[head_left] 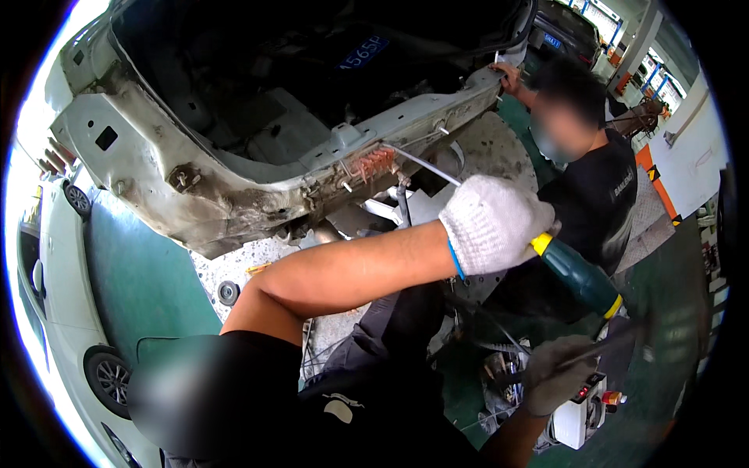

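My left hand (pixel 493 223), in a white knit glove, is closed on a long tool with a dark green and yellow handle (pixel 577 273). Its metal shaft (pixel 421 162) reaches to a rust-coloured patch (pixel 373 162) on the dented rear body panel (pixel 156 164) of a car with an open trunk. My right hand (pixel 555 374), in a grey glove at the lower right, is closed on a dark, motion-blurred tool (pixel 605 351), whose head I cannot make out. A few light pins (pixel 441 130) stick out of the panel near the patch.
A co-worker (pixel 593 203) in a black top crouches at the right, a hand on the panel's end. A white car (pixel 66 296) stands at the left. Loose tools and a white box (pixel 573 425) lie low at the right. A post (pixel 632 47) stands behind.
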{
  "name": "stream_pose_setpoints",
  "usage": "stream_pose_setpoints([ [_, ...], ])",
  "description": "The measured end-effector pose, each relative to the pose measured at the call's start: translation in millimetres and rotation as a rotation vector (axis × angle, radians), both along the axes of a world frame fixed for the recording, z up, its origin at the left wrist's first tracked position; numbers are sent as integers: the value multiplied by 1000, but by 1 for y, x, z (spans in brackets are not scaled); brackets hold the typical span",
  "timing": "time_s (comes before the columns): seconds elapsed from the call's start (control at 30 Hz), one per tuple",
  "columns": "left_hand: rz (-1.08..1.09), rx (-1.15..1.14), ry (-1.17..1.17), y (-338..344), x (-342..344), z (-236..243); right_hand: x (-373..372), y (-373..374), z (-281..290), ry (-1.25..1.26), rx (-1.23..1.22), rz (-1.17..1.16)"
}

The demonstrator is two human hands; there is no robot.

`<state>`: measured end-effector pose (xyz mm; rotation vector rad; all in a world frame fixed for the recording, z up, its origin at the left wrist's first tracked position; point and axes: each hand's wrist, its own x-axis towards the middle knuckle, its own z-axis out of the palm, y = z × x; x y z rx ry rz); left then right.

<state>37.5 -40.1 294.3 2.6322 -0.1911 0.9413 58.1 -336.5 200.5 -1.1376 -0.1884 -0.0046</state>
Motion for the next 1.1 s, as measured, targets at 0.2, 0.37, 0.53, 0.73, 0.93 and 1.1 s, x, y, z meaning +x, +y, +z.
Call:
stream_pose_setpoints([
  [0.2, -20, -17, -75, 7, -9, 8, 12, -14, 9, -349, -203, 213],
  [0.37, 25, 8, -52, 11, -7, 15, -9, 19, 53, -277, -337, 267],
  [0.53, 7, -34, -82, 11, -10, 19, 8, 11, 73, -266, -82, 335],
  [0.73, 30, -17, -77, 14, -12, 17, 1, 9, 68, -261, -331, 409],
  [0.93, 34, -69, -168, 20, -10, 20, 11, -15, 120, -486, 188, 250],
  [1.1, 39, -49, -38, 11, -10, 21, -12, 31, 80, -312, -278, -47],
])
